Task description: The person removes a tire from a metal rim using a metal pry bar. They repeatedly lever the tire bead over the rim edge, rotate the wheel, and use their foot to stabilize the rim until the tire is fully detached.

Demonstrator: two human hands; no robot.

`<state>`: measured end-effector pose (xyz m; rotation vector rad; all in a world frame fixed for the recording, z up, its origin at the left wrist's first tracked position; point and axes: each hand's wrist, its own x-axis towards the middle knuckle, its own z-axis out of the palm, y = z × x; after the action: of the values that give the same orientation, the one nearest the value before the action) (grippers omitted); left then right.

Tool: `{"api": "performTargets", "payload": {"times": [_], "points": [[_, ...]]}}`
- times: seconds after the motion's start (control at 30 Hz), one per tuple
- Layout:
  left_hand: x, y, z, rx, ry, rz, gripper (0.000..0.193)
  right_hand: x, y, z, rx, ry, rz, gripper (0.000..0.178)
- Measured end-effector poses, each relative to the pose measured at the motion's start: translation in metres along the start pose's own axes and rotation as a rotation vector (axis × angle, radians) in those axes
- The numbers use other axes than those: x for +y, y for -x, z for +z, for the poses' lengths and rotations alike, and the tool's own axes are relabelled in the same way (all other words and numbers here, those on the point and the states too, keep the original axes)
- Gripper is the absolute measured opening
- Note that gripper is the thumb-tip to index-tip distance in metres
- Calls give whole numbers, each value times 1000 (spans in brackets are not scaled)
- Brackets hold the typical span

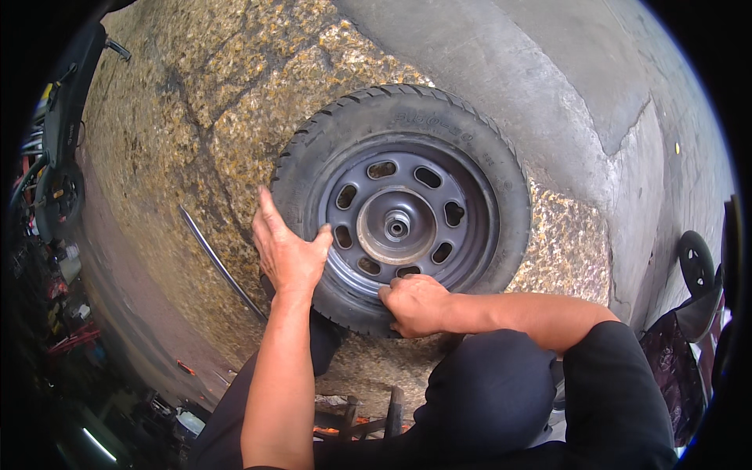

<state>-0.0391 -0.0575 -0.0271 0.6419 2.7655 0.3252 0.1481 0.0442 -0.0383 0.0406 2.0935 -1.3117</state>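
Note:
A black tire (501, 266) with a grey metal wheel rim (352, 168) inside it lies flat before me. Oval slots ring the rim, and a hub (397, 227) sits at its centre. My left hand (290, 249) rests on the tire's left side, fingers spread along the tread and thumb toward the rim. At the near edge, my right hand (417, 304) is closed where tire and rim meet; whatever its curled fingers hold is hidden. To the left, a long thin metal bar (222, 262) lies on the ground, its near end passing behind my left forearm.
Rough, pebbled ground (180, 133) lies under the wheel, with smooth grey concrete (564, 78) at the far right. Parts of a dark vehicle (63, 188) stand at the left rim. Wooden legs (394, 411) show between my knees. A dark round object (695, 262) is at right.

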Motion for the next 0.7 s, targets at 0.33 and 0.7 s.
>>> {"api": "performTargets", "payload": {"times": [0.33,0.7], "points": [[-151,-34,12,406,177,-753,62,3,4,-4,32,8,-55,42],[-235,-43,13,37,-9,-1039,50,-2,16,-13,247,-286,92,29]]}}
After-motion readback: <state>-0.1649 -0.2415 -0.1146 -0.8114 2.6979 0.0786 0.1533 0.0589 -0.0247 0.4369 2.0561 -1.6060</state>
